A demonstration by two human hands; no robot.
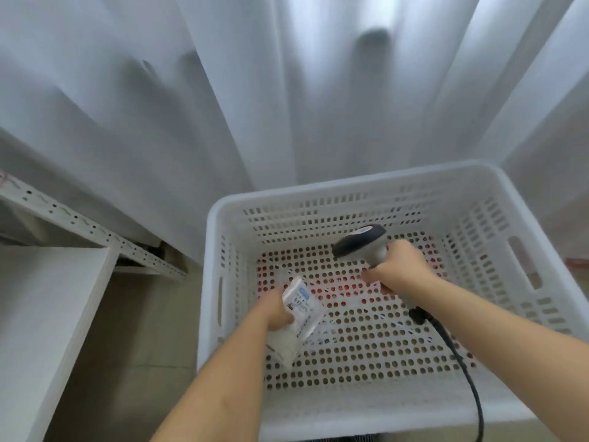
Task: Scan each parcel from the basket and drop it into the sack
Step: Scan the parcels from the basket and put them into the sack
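A white perforated plastic basket (366, 193) fills the lower right. My left hand (274, 309) grips a small white parcel (301, 309) with a printed label, lifted over the basket's left side. My right hand (398, 266) grips the handle of a grey and dark barcode scanner (360, 242), whose head points left and down toward the parcel. The scanner's black cable (459, 355) trails over the basket's near rim. Another clear-wrapped parcel (328, 333) seems to lie on the basket floor, blurred. No sack is visible.
A white curtain (287, 90) hangs behind the basket. At the left stand a white shelf board (47, 298) and a perforated metal rail (95, 231). Brown floor (137, 330) shows between the shelf and the basket.
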